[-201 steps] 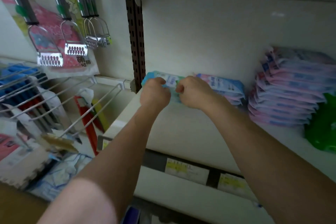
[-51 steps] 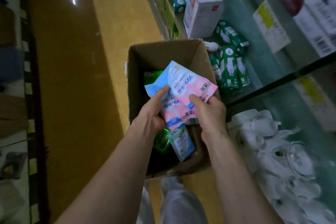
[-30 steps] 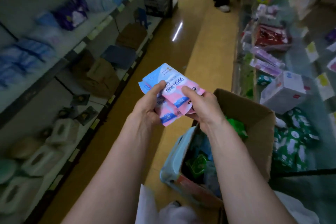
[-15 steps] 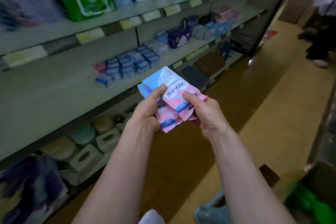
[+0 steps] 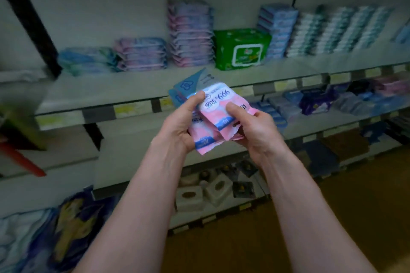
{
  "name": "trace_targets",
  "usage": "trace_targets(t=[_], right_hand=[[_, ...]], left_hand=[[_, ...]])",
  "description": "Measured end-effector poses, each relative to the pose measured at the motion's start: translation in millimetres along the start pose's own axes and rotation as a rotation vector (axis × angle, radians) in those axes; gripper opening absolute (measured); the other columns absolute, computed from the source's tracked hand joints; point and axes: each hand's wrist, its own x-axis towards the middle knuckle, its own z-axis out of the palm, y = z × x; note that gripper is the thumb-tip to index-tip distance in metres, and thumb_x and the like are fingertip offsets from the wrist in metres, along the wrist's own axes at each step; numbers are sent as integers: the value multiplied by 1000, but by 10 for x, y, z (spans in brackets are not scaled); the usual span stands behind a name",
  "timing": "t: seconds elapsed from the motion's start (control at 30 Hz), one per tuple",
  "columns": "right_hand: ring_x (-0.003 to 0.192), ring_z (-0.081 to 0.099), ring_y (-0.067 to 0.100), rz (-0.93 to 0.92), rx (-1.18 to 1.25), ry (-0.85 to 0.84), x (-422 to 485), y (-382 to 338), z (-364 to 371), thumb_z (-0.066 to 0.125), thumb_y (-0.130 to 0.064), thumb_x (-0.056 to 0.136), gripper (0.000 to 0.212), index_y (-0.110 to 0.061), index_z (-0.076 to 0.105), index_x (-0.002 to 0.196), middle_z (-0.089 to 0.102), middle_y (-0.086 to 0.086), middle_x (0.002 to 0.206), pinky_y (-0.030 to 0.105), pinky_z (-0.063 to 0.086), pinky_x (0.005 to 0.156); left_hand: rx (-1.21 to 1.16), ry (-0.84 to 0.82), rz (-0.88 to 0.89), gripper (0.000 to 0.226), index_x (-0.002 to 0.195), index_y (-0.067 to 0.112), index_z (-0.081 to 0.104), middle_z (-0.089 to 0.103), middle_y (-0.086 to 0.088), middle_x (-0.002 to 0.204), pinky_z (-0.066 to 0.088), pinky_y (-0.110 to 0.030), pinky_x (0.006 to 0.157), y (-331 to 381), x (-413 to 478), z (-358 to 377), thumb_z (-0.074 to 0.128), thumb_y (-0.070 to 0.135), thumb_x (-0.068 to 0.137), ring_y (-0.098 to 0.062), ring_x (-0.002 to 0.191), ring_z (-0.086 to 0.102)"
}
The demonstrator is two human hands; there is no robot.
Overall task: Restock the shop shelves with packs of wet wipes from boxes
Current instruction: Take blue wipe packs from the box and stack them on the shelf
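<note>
I hold a fanned bundle of pink-and-blue wet wipe packs [image 5: 218,106] in both hands. My left hand [image 5: 177,125] grips its left edge, thumb on top; my right hand [image 5: 257,133] pinches the lower right side. The packs hang in the air in front of the upper shelf [image 5: 93,93], not yet on it, so I am carrying them to their place. I judge they belong on the low pink stack [image 5: 142,54] beside the taller stack [image 5: 190,33], though blur makes the match uncertain. Next I should square the bundle flat, then lay it on top.
</note>
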Motion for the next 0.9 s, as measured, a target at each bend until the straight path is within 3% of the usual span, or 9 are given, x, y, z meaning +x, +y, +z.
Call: trace_targets(t=[0.07,0.17,0.27,0.33,0.4,0.53,0.67,0.8,0.9], right_hand=[[74,68,25,-4,-13,-50,201,-54,230,66,-12,87,20,0,66,103,71,14,89,35,57,67],[63,66,22,-3,-23,-139,479,-147,530,64,-10,87,16,1,67,98,69,14,83,27,54,53],[56,67,23,3,-49,-217,774,-242,735,68,-11,85,8,-4,68,88,70,13,76,23,49,41],[72,71,31,16,-116,-303,992,-324,852,68,-13,84,10,-5,68,91,73,17,85,34,58,53],[77,71,26,13,-237,-373,1232,-406,963,69,-17,84,13,-9,68,94,74,11,88,33,59,63],[67,69,14,-29,-367,-470,1651,-573,1243,65,-29,88,13,-16,67,90,72,1,84,23,55,57],[70,71,16,-12,-471,-547,1931,-636,1488,71,-21,83,7,-14,68,84,73,6,84,32,60,60],[65,65,16,61,-499,-523,2129,-635,1710,68,-41,83,24,-17,65,86,70,1,75,27,49,64],[50,52,11,102,-467,-518,2235,-624,1900,64,-37,87,20,-18,61,79,61,-1,62,18,33,48]], left_hand=[[8,12,45,21,102,6,66,72,-20,97,55,-53,57,250,68,-52,61,23,91,-34,74,70],[28,63,128,26,110,7,66,72,-20,99,56,-53,61,590,195,-120,65,21,88,-33,76,70],[81,110,220,12,97,10,66,73,-15,78,57,-46,52,883,330,-171,64,19,90,-26,61,70],[93,130,252,14,100,10,66,73,-15,78,58,-46,53,1043,433,-202,62,20,91,-26,60,71],[84,162,290,19,107,9,65,73,-17,84,58,-48,55,1186,554,-251,64,17,90,-27,63,71],[145,243,288,19,103,11,67,74,-15,83,58,-46,52,1419,712,-350,69,20,86,-26,63,71],[143,282,279,29,112,11,66,73,-16,84,57,-42,47,1558,797,-401,69,24,86,-26,60,71],[78,236,339,28,114,11,64,73,-16,90,58,-44,50,1732,840,-467,65,22,89,-27,65,72],[75,204,356,23,110,10,66,73,-17,92,59,-45,56,1893,852,-518,60,22,91,-28,68,72]])
